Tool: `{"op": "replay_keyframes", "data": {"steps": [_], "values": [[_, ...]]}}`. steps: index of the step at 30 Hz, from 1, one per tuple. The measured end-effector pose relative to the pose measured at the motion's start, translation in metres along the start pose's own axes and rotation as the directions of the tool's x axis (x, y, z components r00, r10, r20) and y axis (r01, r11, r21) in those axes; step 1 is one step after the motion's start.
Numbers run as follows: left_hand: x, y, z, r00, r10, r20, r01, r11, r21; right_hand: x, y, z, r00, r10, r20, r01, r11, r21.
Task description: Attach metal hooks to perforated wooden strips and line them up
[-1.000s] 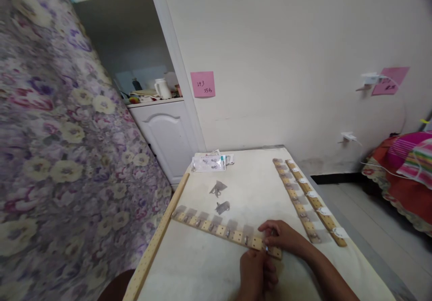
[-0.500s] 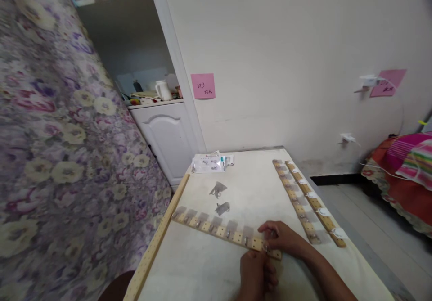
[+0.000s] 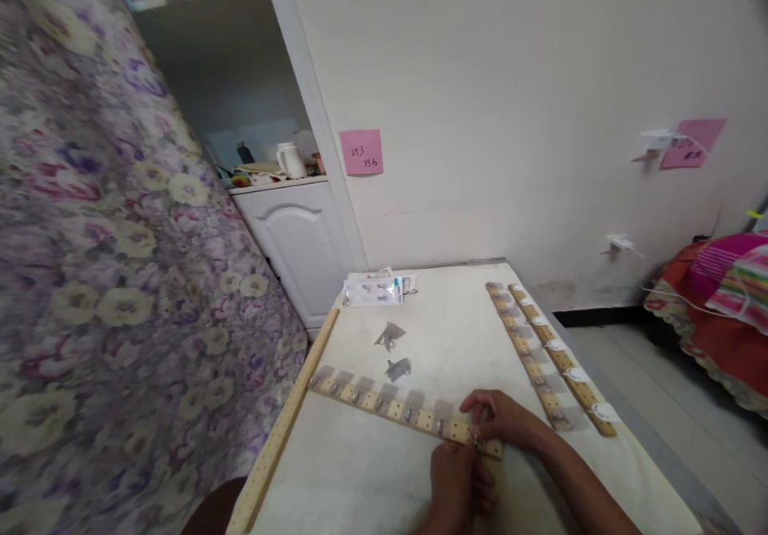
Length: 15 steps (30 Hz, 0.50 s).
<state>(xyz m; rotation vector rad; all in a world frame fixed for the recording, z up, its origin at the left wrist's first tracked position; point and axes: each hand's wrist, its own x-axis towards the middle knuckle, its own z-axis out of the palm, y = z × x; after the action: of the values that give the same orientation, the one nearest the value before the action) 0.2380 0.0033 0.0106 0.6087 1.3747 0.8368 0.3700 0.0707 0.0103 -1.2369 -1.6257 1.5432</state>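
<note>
Strip of wood [image 3: 390, 409] under right hand [image 3: 502, 423]; left hand [image 3: 459, 483] curled beside (both grips unclear).

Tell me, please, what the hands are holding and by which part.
The right hand holds the wooden strip by its right end; the left hand touches there, grip unclear.

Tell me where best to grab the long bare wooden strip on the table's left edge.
Probably mid-length, pinching across its narrow width from above: the wooden strip lies flat, long and thin, along the table edge, so an end grip would likely tip it.
</note>
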Motion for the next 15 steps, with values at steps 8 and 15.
{"op": "replay_keyframes", "data": {"steps": [8, 15], "values": [[-0.004, 0.003, -0.003, 1.0, -0.014, 0.022, 0.014, 1.0, -0.01, -0.012, 0.009, -0.006, 0.988, -0.075, -0.137, 0.064, 0.994, -0.085], [-0.006, 0.005, -0.007, 0.995, -0.031, 0.096, 0.033, 0.999, -0.015, -0.047, 0.024, -0.001, 0.912, -0.115, -0.393, 0.025, 0.974, -0.226]]}}
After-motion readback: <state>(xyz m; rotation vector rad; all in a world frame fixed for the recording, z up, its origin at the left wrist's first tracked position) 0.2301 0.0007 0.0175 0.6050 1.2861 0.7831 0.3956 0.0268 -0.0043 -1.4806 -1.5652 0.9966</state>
